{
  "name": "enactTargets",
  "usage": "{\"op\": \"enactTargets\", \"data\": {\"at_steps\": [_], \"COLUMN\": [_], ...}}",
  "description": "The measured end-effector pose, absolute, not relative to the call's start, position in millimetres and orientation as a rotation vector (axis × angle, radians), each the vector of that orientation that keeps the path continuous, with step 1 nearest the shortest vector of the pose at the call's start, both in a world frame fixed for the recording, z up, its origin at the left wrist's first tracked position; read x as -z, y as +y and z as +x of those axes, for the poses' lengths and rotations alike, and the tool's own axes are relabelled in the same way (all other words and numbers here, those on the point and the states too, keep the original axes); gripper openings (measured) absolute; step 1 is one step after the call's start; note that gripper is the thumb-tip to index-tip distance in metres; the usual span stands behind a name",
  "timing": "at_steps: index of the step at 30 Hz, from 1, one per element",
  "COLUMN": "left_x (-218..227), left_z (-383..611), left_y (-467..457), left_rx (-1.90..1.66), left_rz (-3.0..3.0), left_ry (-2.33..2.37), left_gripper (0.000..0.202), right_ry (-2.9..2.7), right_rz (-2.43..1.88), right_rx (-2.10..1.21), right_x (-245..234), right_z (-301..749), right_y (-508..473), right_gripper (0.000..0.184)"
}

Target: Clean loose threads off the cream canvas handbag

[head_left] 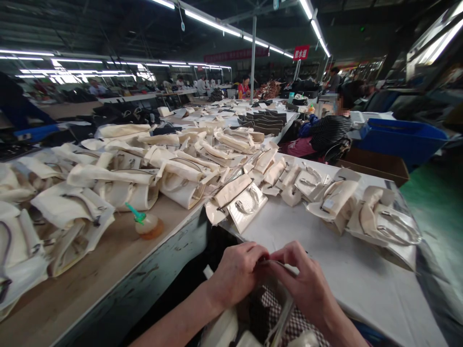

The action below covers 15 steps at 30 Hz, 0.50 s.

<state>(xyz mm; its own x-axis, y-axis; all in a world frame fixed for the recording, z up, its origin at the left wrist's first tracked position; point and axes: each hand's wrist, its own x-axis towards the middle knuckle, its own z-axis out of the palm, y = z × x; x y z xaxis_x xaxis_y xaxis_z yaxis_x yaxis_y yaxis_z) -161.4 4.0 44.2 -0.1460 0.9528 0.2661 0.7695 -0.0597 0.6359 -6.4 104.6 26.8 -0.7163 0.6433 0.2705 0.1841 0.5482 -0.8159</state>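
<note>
Left hand and right hand: both closed in a pinch, neither released. The fingertips meet on a thin pale strip, whose material cannot be determined from this view. The hands work close together, with the strip held clear of the table and in plain sight, which is sound handling for fine work.

Directly below the hands lies a checked fabric bag with a pale band across it. Its support is hidden, and its contents cannot be determined.

Just ahead, a white-covered table carries a loose row of cream bags with dark curved handles. To the left, a wooden table bears a denser spread of similar bags. A squeeze bottle with a green nozzle stands on it, holding an amber substance in its lower part.

Farther right, a seated co-worker in a striped top is near a cardboard box and a blue bin. The contents of both are not visible. Beyond the bags, dark panels lie stacked in overlapping rows. More workers sit at benches in the distance, under a red sign.
</note>
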Motion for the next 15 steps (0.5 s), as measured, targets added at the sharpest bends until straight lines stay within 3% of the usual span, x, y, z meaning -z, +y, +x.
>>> {"op": "enactTargets", "data": {"at_steps": [9, 12, 15], "left_x": [-40.7, -43.1, -47.7], "left_z": [-157.2, -157.6, -157.9], "left_y": [15.4, 13.3, 11.8], "left_rx": [-1.074, -1.055, -1.002], "left_rz": [1.871, 1.747, 1.668], "left_ry": [1.94, 1.967, 2.005], "left_gripper": [0.014, 0.018, 0.012], "right_ry": [-2.081, -2.051, -2.163], "right_rz": [-0.824, -0.851, -0.787], "right_rx": [-1.565, -1.549, -1.333], "right_x": [-41.2, -43.2, -31.7], "right_z": [-8.8, -1.9, 10.8], "right_y": [117.0, 106.5, 87.8], "right_gripper": [0.027, 0.038, 0.038]}}
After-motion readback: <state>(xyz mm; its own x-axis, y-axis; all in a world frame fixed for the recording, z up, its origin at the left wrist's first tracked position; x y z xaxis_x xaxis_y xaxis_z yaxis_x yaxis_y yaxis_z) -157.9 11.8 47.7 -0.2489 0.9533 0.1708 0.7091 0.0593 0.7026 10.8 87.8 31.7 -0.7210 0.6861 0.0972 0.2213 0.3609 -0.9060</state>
